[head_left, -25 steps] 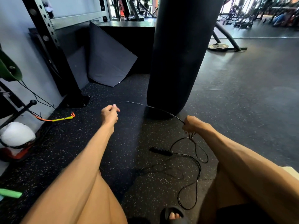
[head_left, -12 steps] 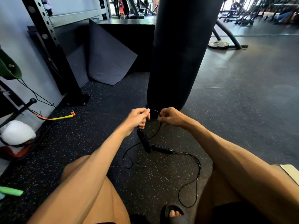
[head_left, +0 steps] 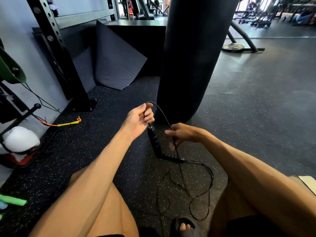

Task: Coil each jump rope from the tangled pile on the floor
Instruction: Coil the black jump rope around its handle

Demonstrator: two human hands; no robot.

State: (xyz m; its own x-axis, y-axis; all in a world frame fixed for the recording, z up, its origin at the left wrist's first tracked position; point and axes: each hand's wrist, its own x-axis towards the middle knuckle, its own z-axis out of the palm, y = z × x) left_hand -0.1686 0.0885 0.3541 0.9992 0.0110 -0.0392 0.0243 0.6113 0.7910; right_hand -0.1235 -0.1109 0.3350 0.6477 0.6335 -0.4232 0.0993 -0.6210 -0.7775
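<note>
One black jump rope (head_left: 164,115) was held between both hands. The left hand (head_left: 139,119) gripped the thin cord with curled fingers. Directly under this hand the first handle (head_left: 154,142), black with blue bands, hung down at a slant. From the top of the left hand the cord made an arc over to the right hand (head_left: 185,134). There it passed between the thumb and the bent fingers, which pinched it.

Just below the right hand the second handle (head_left: 171,157) lay on the speckled rubber floor (head_left: 106,151). Its end was at the lower end of the first handle, but I could not tell if the two touched. The remaining cord lay in loose loops (head_left: 212,178) on the floor, under the right forearm and nearer to the person.

Just beyond both hands stood a black punching bag (head_left: 188,57). Well to the left of the left hand lay an orange and yellow rope (head_left: 68,124). A foot in a black sandal (head_left: 186,227) was close to the nearest loop.
</note>
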